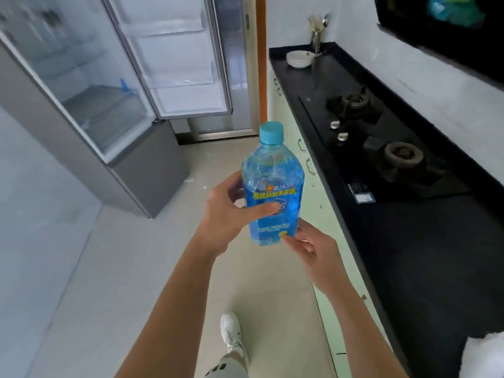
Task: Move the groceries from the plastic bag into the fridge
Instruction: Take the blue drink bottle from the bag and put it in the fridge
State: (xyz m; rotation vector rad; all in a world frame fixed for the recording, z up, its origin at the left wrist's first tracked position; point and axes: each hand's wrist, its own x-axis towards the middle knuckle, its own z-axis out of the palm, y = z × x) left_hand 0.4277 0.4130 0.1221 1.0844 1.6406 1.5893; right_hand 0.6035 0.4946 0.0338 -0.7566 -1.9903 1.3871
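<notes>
Bottle (272,186) upright: our left hand (231,214) wraps its label, our right hand (308,246) pinches its base, steadied, we judge, for the open fridge (109,105) beyond the left hand.

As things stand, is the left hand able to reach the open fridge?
Probably not yet: the left hand grips the bottle well short of the fridge, though only bare floor lies between.

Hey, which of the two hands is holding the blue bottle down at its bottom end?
The right hand, pinching the blue bottle by its lower corner on the counter side; the left hand instead grips it round the middle.
</notes>
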